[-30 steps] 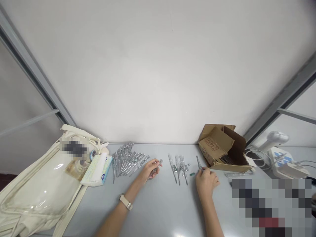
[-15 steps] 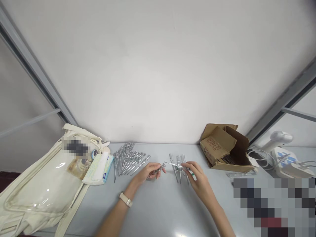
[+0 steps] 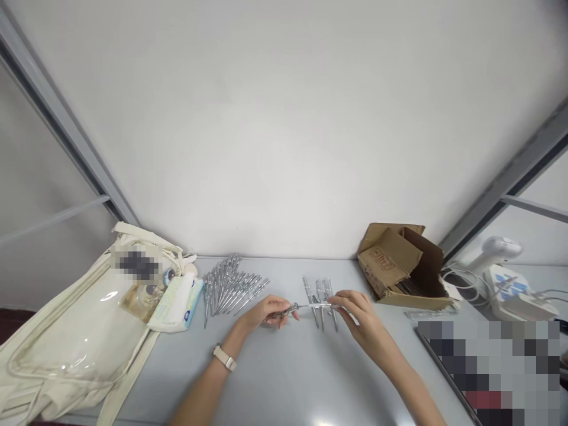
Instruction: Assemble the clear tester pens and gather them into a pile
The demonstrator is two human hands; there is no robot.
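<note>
My left hand (image 3: 268,310) is closed around a clear-handled screwdriver (image 3: 293,307), mostly covered by the fingers. From the other side, my right hand (image 3: 358,312) grips a second slim screwdriver (image 3: 323,304) by its clear handle, its shaft lying level and pointing left. That tip meets the end of the piece in my left hand; whether it goes in cannot be made out. Several like screwdrivers (image 3: 318,288) lie beneath and behind my right fingers. A bigger fanned pile of screwdrivers (image 3: 231,284) rests beyond my left hand.
A tissue pack (image 3: 173,313) and a cream bag with a clear panel (image 3: 75,319) sit at left. An opened cardboard box (image 3: 390,260) stands back right, near a clear plastic bag (image 3: 428,313) and a white device with cables (image 3: 515,287). A blurred-out dark-edged object (image 3: 448,376) lies front right.
My right hand has lowered its screwdriver and levelled it, bringing the tip against the piece in my left hand. The left hand has barely moved. The view has shifted slightly.
</note>
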